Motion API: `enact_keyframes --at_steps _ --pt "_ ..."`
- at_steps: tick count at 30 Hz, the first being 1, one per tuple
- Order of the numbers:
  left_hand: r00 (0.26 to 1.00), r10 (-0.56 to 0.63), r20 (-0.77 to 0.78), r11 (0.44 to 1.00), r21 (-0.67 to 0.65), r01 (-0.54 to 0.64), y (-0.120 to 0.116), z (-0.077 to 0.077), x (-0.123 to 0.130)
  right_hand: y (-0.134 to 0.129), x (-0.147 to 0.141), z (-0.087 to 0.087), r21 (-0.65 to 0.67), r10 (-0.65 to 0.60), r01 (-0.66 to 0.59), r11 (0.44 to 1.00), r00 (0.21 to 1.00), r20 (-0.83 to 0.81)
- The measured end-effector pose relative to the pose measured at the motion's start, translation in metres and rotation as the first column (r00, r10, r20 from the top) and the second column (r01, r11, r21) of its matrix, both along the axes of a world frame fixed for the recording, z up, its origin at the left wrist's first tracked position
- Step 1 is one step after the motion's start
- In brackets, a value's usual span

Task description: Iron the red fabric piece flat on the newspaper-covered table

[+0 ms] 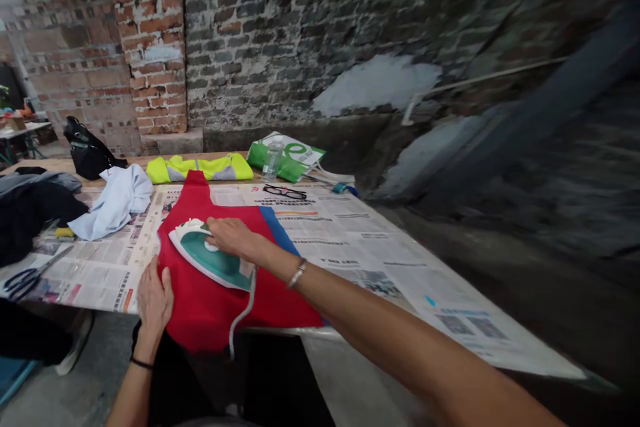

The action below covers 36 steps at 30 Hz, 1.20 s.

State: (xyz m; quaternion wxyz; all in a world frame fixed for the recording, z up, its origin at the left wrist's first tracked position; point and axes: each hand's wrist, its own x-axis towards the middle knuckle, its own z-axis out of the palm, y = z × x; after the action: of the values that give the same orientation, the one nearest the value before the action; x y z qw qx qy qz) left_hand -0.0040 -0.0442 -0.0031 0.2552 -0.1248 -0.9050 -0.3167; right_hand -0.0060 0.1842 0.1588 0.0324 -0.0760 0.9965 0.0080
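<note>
My right hand (230, 237) is wrapped round the handle of a teal and white clothes iron (203, 255). The iron lies on a red cloth piece (240, 217) with a blue strip (278, 230) along its right side, and its pointed end faces the upper left. A pale cord (243, 317) runs from the iron's back over the table's front edge. At the cloth's left edge rests my left hand (155, 295), its fingers stretched out and holding nothing. The lower part of the cloth hangs over the front edge.
Newspaper (350, 233) covers the table. Scissors (25, 280), dark clothes (30, 213) and a pale blue cloth (117, 197) lie left. Behind are a yellow vest (200, 167), a clear bottle (273, 159), a green bag (295, 157) and glasses (285, 192). A person's foot (75, 343) shows lower left.
</note>
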Motion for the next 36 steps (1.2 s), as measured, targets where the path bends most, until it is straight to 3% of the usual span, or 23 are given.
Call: enact_keyframes --at_steps 5,10,13,17,23,27,31,36 --pt "0.998 0.023 0.056 0.999 0.047 -0.026 0.0 0.001 0.001 0.034 0.043 0.002 0.044 0.102 -0.108 0.993 0.987 0.123" --pt "0.999 -0.004 0.042 0.998 0.069 0.001 -0.001 -0.001 0.0 0.07 0.078 0.002 -0.097 0.188 -0.176 0.98 0.973 0.137" --pt "1.0 -0.026 -0.008 0.983 0.181 0.027 -0.003 -0.001 0.002 0.078 0.088 0.003 -0.171 0.185 -0.158 0.973 0.97 0.156" --pt "0.983 0.002 -0.184 0.911 0.405 0.074 -0.005 -0.001 0.005 0.068 0.084 0.001 -0.158 0.17 -0.146 0.977 0.974 0.152" --pt "0.968 0.093 -0.234 0.851 0.523 0.045 -0.004 0.002 0.003 0.028 0.066 -0.008 -0.117 0.193 -0.185 0.976 0.98 0.053" --pt "0.959 0.129 -0.254 0.844 0.536 0.028 -0.005 0.002 -0.001 0.002 0.058 -0.01 -0.11 0.237 -0.243 0.964 0.97 -0.059" --pt "0.962 0.143 -0.234 0.875 0.483 -0.013 -0.009 0.004 -0.004 -0.002 0.061 -0.006 -0.118 0.236 -0.244 0.963 0.969 -0.077" --pt "0.979 0.132 -0.156 0.898 0.438 -0.052 -0.01 0.005 -0.004 0.021 0.082 0.0 -0.118 0.016 -0.013 0.993 0.999 0.029"
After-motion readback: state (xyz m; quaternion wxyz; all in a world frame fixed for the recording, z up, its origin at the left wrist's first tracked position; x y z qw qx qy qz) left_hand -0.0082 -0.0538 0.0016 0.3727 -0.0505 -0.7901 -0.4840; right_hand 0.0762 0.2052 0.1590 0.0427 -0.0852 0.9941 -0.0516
